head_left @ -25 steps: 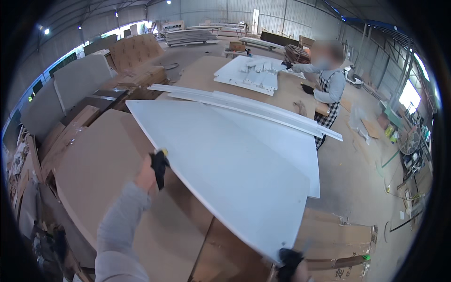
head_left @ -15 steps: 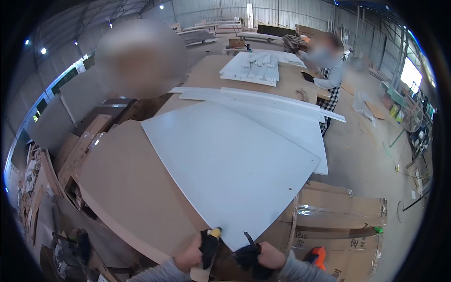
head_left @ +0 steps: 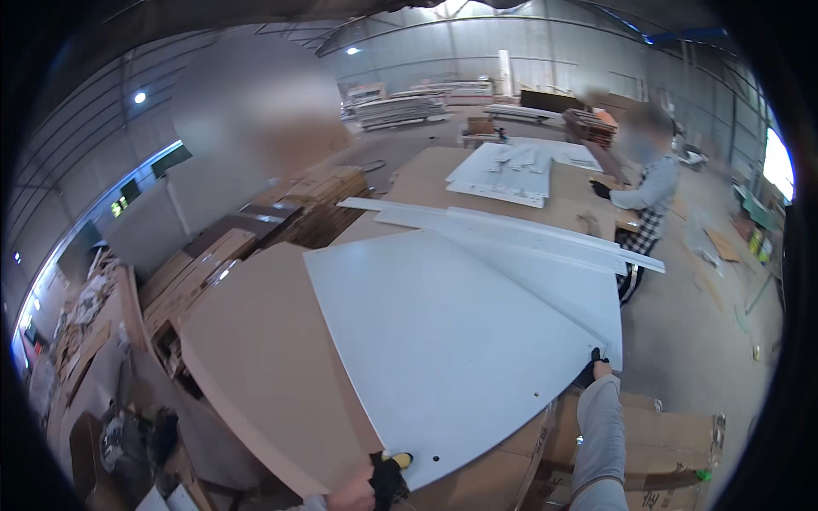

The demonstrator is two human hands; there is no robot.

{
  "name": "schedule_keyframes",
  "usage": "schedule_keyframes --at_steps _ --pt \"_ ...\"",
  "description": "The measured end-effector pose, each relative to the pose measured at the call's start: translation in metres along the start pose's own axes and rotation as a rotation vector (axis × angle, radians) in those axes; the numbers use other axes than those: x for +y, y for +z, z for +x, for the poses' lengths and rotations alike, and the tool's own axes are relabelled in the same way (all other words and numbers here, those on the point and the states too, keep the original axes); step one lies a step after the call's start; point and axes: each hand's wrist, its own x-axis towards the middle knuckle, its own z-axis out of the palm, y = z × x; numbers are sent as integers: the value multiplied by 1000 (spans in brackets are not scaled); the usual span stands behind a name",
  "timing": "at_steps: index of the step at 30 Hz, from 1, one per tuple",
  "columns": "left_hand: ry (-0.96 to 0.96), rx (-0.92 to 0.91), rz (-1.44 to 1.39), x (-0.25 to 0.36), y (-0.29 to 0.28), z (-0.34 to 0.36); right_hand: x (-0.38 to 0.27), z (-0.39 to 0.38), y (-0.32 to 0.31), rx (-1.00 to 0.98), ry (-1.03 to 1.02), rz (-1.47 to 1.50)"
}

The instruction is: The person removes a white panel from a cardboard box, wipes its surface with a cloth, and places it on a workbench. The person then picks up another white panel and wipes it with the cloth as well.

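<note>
A large white panel (head_left: 443, 341) with small holes lies over brown sheet board (head_left: 264, 358), on top of another white panel (head_left: 579, 281) that shows beyond it. My left hand (head_left: 382, 477), in a black glove with a yellow patch at the tip, is closed on the near-left corner of the top panel; its fingertips are partly hidden. My right hand (head_left: 596, 366), also gloved, grips that panel's right corner; whether it holds anything else is too small to tell. Long narrow white strips (head_left: 511, 230) lie across the panels' far end.
A co-worker (head_left: 648, 187) in grey sleeves stands right of the table, near stacked white pieces (head_left: 503, 179). Cardboard cartons (head_left: 221, 272) and scrap (head_left: 77, 341) lie left; cardboard (head_left: 665, 460) lies front right. Stacked boards (head_left: 392, 115) stand behind. A blurred patch hides the upper left.
My right hand has moved from the panel's near corner up and right to its right corner. The top panel has turned since the earliest frame. The view has shifted, moving the background down and rightward.
</note>
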Motion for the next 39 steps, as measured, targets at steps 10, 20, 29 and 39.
schedule_keyframes --at_steps 10,20,29,39 --pt "51 425 -196 5 -196 -49 -112 -228 -82 -610 149 937" --pt "216 227 -1 37 -375 -136 -52 -534 -158 -648 188 1065" --pt "-78 322 299 -120 -462 -247 8 -669 -168 -802 474 992" --pt "-250 446 530 -114 -497 -323 47 -717 -152 -977 640 980"
